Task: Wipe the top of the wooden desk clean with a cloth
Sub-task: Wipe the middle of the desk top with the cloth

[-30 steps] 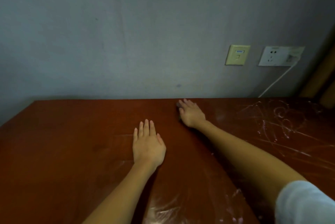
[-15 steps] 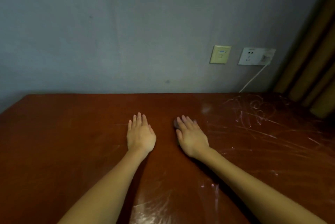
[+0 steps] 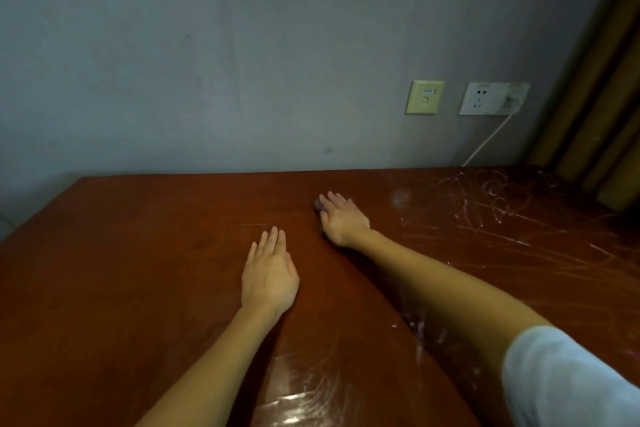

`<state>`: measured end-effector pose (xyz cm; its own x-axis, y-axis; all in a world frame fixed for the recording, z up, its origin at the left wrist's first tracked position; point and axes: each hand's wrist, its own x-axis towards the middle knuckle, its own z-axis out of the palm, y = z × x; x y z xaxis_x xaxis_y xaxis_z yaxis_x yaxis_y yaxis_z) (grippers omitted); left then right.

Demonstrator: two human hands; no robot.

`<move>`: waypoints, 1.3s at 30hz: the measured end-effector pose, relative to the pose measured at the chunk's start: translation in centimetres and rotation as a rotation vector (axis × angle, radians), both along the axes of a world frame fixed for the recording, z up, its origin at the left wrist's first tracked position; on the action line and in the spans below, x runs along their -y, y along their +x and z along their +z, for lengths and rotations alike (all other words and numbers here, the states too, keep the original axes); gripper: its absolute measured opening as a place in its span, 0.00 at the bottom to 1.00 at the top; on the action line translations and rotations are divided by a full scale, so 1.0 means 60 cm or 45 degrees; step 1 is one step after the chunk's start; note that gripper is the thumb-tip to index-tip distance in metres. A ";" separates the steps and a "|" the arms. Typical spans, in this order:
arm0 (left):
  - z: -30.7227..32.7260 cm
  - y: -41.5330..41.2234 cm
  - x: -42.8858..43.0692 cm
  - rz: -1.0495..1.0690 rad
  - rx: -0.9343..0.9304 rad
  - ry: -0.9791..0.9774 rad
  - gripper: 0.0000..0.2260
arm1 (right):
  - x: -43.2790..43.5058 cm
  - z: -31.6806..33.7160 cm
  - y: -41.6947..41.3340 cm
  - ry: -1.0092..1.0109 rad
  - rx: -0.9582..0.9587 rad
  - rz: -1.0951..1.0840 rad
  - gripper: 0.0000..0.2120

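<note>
Desk (image 3: 138, 288): reddish-brown wooden top that runs back to the grey wall (image 3: 207, 63), with glossy streaks near the front.
Cloth (image 3: 318, 204): small and greyish, lying on the desk near its back edge. It is mostly hidden, with only an edge showing under the right hand (image 3: 343, 220).
Right hand: palm down, fingers straight, pressing flat on the cloth; white sleeve (image 3: 568, 378) at lower right.
Left hand (image 3: 270, 274): flat on bare wood, fingers straight and together, holding nothing; nearer the person, apart from the right hand.
Marks (image 3: 485, 205): whitish scribbles across the desk's right part.
Writing: yellowish data plate (image 3: 425, 97) with a small blue tag, beside a white socket (image 3: 493, 98); lettering too small to read.
Cable (image 3: 488, 141): white, running from the socket down behind the desk.
Curtain (image 3: 606, 97): tan folds at far right.
</note>
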<state>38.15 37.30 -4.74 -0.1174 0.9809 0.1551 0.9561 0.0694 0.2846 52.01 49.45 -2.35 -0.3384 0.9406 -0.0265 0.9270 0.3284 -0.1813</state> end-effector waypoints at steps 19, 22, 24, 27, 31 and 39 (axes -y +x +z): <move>0.011 0.005 0.034 -0.021 -0.009 -0.032 0.23 | 0.269 -0.019 0.056 0.109 -0.013 -0.084 0.26; 0.008 0.005 0.057 -0.024 -0.022 -0.015 0.23 | 0.270 -0.022 0.009 0.094 -0.028 -0.025 0.25; 0.006 0.002 0.072 -0.033 -0.021 -0.007 0.23 | 0.248 -0.021 -0.017 0.066 -0.046 0.007 0.25; 0.004 -0.003 0.097 -0.049 -0.032 0.007 0.23 | 0.206 -0.016 -0.038 0.049 -0.047 0.021 0.25; 0.003 -0.010 0.124 -0.074 -0.014 0.005 0.23 | 0.159 -0.008 -0.013 0.021 0.006 -0.017 0.25; 0.005 -0.016 0.141 -0.102 -0.001 -0.034 0.23 | 0.219 -0.013 0.145 0.063 -0.004 -0.264 0.25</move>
